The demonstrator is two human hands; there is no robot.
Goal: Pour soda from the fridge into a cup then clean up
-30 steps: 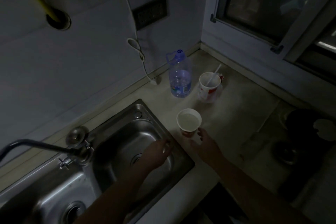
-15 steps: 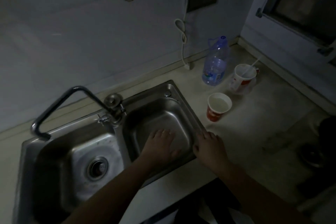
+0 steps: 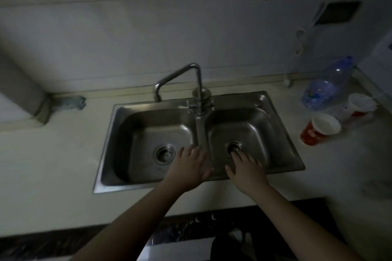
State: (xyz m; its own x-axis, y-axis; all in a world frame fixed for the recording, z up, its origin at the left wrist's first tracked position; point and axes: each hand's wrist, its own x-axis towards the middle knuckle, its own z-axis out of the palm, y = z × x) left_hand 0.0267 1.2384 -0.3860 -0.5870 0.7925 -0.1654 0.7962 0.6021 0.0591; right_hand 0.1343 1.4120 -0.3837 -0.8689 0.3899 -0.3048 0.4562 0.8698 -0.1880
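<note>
- Since a second ago the right hand [image 3: 247,172] has left the cup [image 3: 320,129] and joined the left hand [image 3: 189,168] over the sink [image 3: 282,146], both empty, fingers spread.
- The cup stands on the counter just right of the sink, upright, mouth up, long axis vertical.
- Likely light, thin-walled paper, easily crushed or tipped; best held gently around its middle.
- Behind it, farther from the sink, a plastic bottle [image 3: 324,85].

Bare counter [image 3: 53,154] left of the sink [image 3: 282,146]; cups [image 3: 320,129] and bottle [image 3: 324,89] (clustered) right.
</note>
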